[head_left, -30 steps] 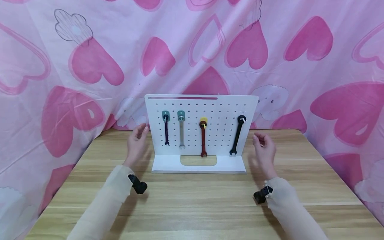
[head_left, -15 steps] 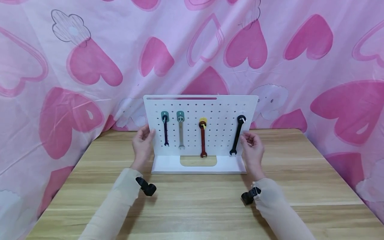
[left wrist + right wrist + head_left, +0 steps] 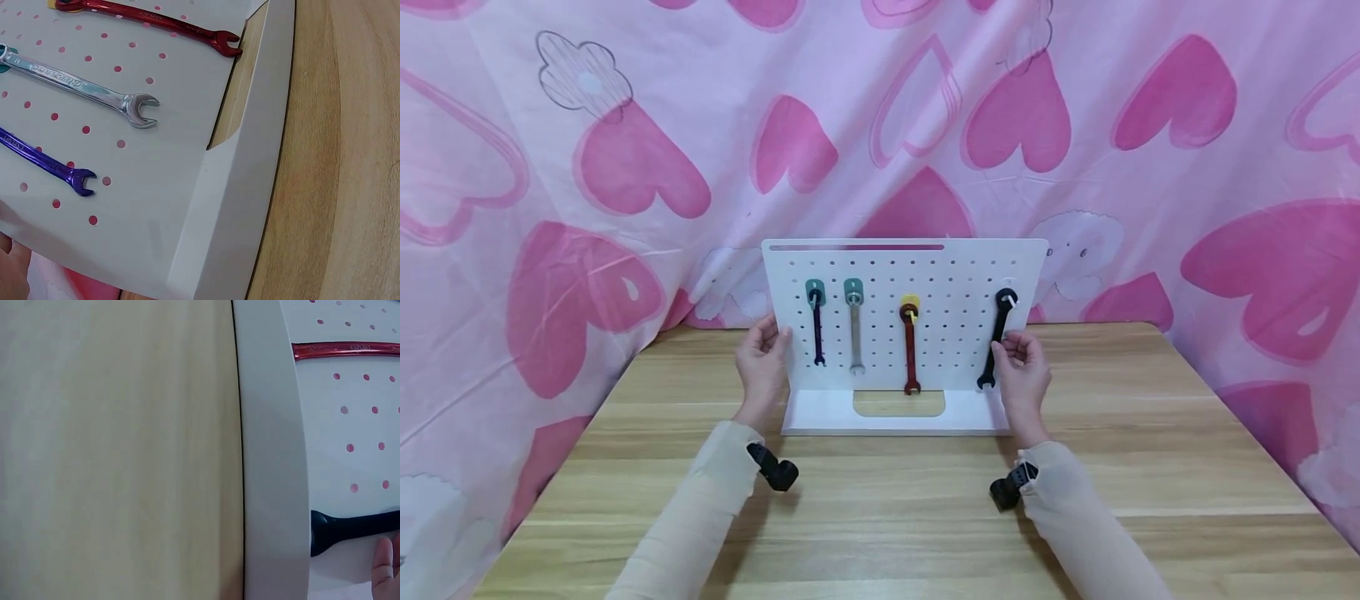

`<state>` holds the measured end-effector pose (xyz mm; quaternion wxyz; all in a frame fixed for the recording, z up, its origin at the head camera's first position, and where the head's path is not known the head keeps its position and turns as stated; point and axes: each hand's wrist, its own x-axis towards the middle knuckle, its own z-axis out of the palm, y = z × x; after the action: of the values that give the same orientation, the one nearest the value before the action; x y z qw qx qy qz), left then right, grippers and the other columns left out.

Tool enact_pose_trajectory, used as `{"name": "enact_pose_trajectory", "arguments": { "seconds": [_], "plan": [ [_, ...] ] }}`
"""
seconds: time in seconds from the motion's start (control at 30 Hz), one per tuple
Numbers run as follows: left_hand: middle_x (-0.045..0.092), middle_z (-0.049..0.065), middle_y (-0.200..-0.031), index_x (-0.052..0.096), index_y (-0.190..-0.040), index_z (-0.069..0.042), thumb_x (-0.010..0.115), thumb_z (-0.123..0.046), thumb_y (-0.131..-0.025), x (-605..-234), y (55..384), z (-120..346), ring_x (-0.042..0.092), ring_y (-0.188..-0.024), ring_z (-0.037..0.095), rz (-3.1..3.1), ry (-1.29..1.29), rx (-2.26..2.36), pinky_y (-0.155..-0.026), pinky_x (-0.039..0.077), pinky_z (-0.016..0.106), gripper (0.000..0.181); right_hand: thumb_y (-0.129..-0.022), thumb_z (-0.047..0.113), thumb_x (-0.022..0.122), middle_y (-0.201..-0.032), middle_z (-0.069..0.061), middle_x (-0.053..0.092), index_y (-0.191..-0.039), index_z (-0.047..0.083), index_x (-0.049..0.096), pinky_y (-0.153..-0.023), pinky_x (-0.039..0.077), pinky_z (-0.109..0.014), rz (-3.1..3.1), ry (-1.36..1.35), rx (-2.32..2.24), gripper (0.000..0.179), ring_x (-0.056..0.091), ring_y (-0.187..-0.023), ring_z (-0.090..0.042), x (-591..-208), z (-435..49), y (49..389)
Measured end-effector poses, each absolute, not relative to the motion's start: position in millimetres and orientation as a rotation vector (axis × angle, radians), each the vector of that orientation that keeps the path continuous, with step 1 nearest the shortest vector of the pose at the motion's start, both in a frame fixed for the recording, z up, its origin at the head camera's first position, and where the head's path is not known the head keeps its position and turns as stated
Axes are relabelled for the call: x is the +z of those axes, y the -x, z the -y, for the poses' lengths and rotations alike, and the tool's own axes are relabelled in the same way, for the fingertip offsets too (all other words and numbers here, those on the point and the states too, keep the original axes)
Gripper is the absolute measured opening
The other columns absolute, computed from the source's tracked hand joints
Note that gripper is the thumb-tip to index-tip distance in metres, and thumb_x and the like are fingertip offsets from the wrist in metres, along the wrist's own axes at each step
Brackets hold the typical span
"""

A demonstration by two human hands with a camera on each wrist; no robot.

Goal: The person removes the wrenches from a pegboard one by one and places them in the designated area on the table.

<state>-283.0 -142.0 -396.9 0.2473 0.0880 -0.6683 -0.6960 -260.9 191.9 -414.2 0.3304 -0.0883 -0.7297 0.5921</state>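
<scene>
A white pegboard stand [image 3: 955,350] stands upright on the table. On it hang a small dark purple-blue wrench [image 3: 817,333], a silver wrench [image 3: 856,337], a red wrench [image 3: 911,354] and, farthest right, a large black wrench [image 3: 988,367]. My left hand [image 3: 762,367] holds the board's left edge, thumb in front; its other fingers are partly hidden. At the right edge, my right hand [image 3: 1024,379] has its fingertips beside the black wrench's shaft, thumb nearest. In the right wrist view, fingers [image 3: 382,559] lie close against the black wrench; firm contact cannot be made out.
The stand's base has a cut-out showing wood. Teal hooks [image 3: 853,287] and a yellow hook [image 3: 911,300] hold wrenches. A wooden table [image 3: 887,517] extends in front, and a pink heart-patterned cloth [image 3: 887,108] hangs behind.
Both hands have moved inward from beside the pegboard. The left has reached its left edge; the right has passed over the right edge to the black wrench. The wrenches stay hanging.
</scene>
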Motion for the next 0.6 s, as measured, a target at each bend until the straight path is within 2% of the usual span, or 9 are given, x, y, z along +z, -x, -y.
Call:
{"name": "enact_pose_trajectory", "arguments": {
  "seconds": [0.23, 0.6],
  "plan": [
    [0.064, 0.005, -0.110, 0.063, -0.117, -0.013, 0.065, -0.016, -0.089, -397.1, 283.3, 139.9, 0.057, -0.091, 0.013, 1.776, -0.254, -1.969, -0.079, 0.051, 0.020, 0.029, -0.085, 0.005, 0.067, -0.097, -0.009, 0.060, -0.105, 0.000, 0.058, -0.072, 0.046, -0.008, 1.916, 0.269, 1.497, 0.023, 0.052, -0.085, -0.009, -413.5, -186.3, 263.6],
    [0.063, 0.006, -0.113, 0.061, -0.119, -0.011, 0.063, -0.016, -0.090, -395.9, 281.6, 140.5, 0.058, -0.093, 0.012, 1.832, -0.278, -1.942, -0.083, 0.050, 0.020, 0.029, -0.085, 0.003, 0.067, -0.095, -0.013, 0.060, -0.102, -0.003, 0.057, -0.070, 0.043, -0.007, 1.946, 0.276, 1.431, 0.020, 0.051, -0.083, -0.010, -413.1, -184.2, 264.1]
  ]
}}
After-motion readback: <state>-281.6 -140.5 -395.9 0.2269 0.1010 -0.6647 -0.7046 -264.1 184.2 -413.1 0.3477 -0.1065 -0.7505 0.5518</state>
